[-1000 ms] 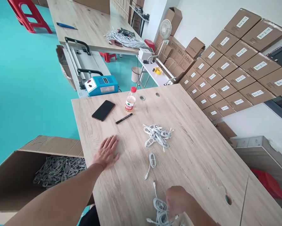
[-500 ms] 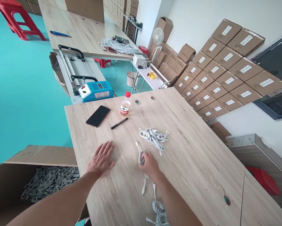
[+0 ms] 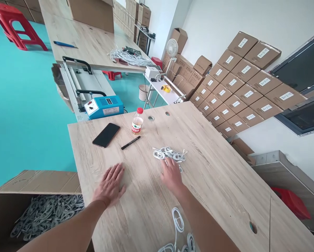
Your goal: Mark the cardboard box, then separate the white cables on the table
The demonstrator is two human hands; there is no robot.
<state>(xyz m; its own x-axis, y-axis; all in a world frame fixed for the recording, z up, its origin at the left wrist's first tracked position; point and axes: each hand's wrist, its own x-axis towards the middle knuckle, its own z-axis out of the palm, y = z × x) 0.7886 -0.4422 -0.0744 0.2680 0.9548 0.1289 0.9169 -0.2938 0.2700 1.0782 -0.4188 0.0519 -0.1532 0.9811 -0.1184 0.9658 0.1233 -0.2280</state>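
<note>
My left hand [image 3: 110, 185] lies flat on the wooden table [image 3: 136, 210], fingers stretched out, holding nothing. Farther forward, my right hand [image 3: 172, 176] reaches over the near edge of a small pile of coiled white cables [image 3: 170, 153]. Its fingers are apart and touch or hover over the coils; the fingertips partly hide them. Closer to me, beside my right forearm, more coiled white cables [image 3: 178, 220] lie on the table, cut off by the bottom of the view.
A black phone [image 3: 106, 135], a black pen [image 3: 130, 142] and a red-capped bottle [image 3: 137, 121] stand or lie ahead. At left, a cardboard box [image 3: 36, 182] holds many cables. A blue machine [image 3: 104, 106] adjoins the far edge. Stacked cartons [image 3: 233, 82] line the wall.
My right hand has let go of a coiled cable, which now lies with the nearer group, and has moved forward to the far pile. My left hand stays flat. The view has shifted slightly.
</note>
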